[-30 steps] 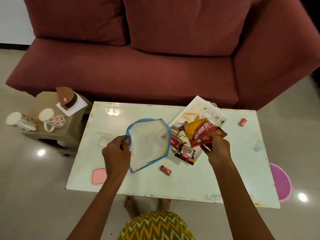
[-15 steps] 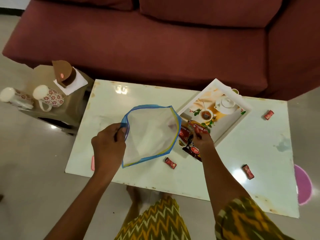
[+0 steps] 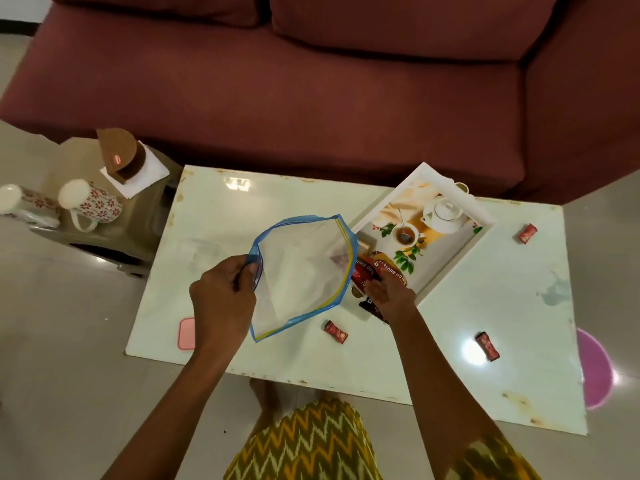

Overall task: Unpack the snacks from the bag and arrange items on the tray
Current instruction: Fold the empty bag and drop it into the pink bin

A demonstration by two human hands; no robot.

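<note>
My left hand (image 3: 223, 299) grips the blue rim of a clear zip bag (image 3: 301, 271) held open above the white table (image 3: 450, 323). A small dark item shows through the bag's far corner. My right hand (image 3: 389, 296) lies flat on red and dark snack packets (image 3: 377, 271) at the near corner of a white tray (image 3: 481, 220) printed with a teapot picture. Three small red wrapped candies lie loose on the table: one candy (image 3: 336, 331) near the bag, one candy (image 3: 487, 346) at the right front, one candy (image 3: 527, 233) beside the tray.
A maroon sofa (image 3: 311, 81) stands behind the table. A low stool (image 3: 114, 216) on the left carries two flowered mugs (image 3: 91, 204) and a brown box. A pink lid (image 3: 187, 333) lies at the table's left front edge. A pink bowl (image 3: 594, 368) sits on the floor at right.
My right hand has lowered the large red and yellow packet onto the tray's near corner and now lies flat on the packets. The view has shifted, showing more of the table's right side.
</note>
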